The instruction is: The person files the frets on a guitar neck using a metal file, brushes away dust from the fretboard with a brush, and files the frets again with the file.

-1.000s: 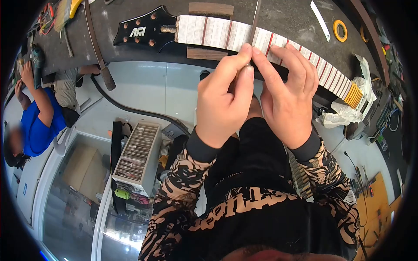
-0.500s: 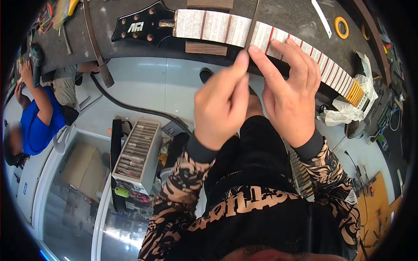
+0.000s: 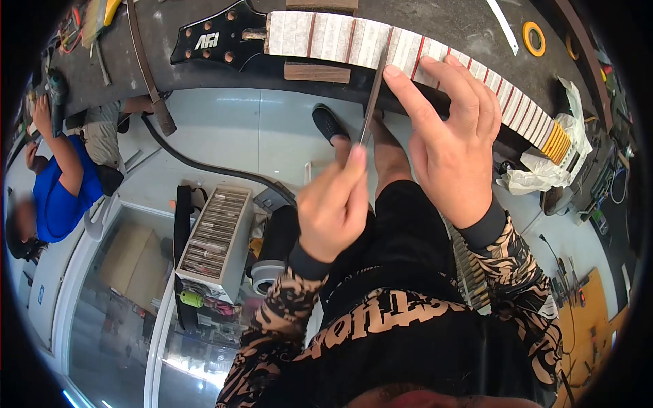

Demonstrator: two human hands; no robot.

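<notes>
My left hand point(image 3: 333, 214) is closed around the near end of a narrow metal file point(image 3: 373, 102). The file's far end lies across a guitar neck point(image 3: 331, 37), whose fretboard is covered in white masking tape between reddish fret lines. My right hand point(image 3: 454, 139) rests with fingers stretched and spread over the neck's edge. Its index fingertip is at the side of the file, and the other fingertips lie on the taped frets. To the left is the black headstock point(image 3: 212, 42) with white lettering and empty tuner holes. Yellow tape point(image 3: 556, 144) covers the last frets.
Wooden blocks point(image 3: 317, 72) sit under the neck on the dark bench point(image 3: 449, 15). A yellow tape roll point(image 3: 533, 39) and a metal ruler point(image 3: 502, 27) lie behind it. A co-worker in blue point(image 3: 61, 197) holds a power tool at left. A white case of slotted items point(image 3: 214, 234) stands below.
My left hand has drawn the file down toward my body, so its far end now sits on the neck. My right hand stays almost in place.
</notes>
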